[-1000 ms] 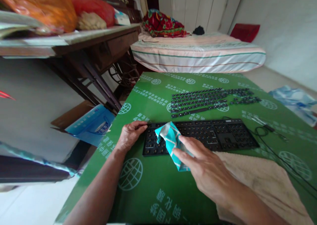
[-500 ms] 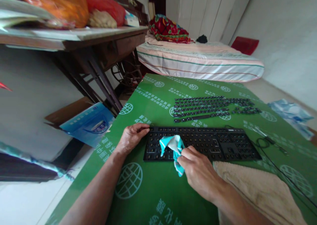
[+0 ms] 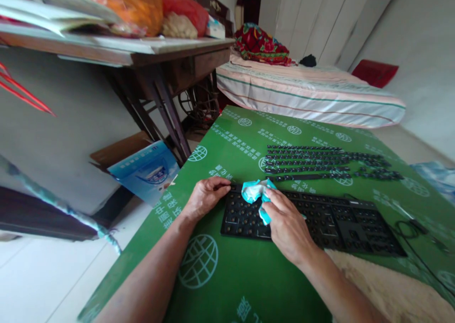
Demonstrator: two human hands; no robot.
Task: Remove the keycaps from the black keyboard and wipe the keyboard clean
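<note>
A black keyboard base (image 3: 337, 221) with its keycaps removed lies on the green printed mat (image 3: 231, 275). My left hand (image 3: 206, 200) grips the keyboard's upper left corner, fingers curled over its edge. My right hand (image 3: 287, 226) is closed on a crumpled teal and white cloth (image 3: 256, 191) and presses it onto the keyboard's upper left area. Rows of loose black keycaps (image 3: 320, 161) lie on the mat just beyond the keyboard.
A beige towel (image 3: 391, 290) lies under my right forearm at the mat's near right. A black cable (image 3: 412, 228) trails right of the keyboard. A wooden table (image 3: 159, 57) with bags stands at left, a blue box (image 3: 145, 171) beneath it, a bed (image 3: 305, 90) behind.
My right hand has bunched the cloth up and slid it from the keyboard's near edge up to its far left edge. My left hand has stayed on the corner. The view has shifted.
</note>
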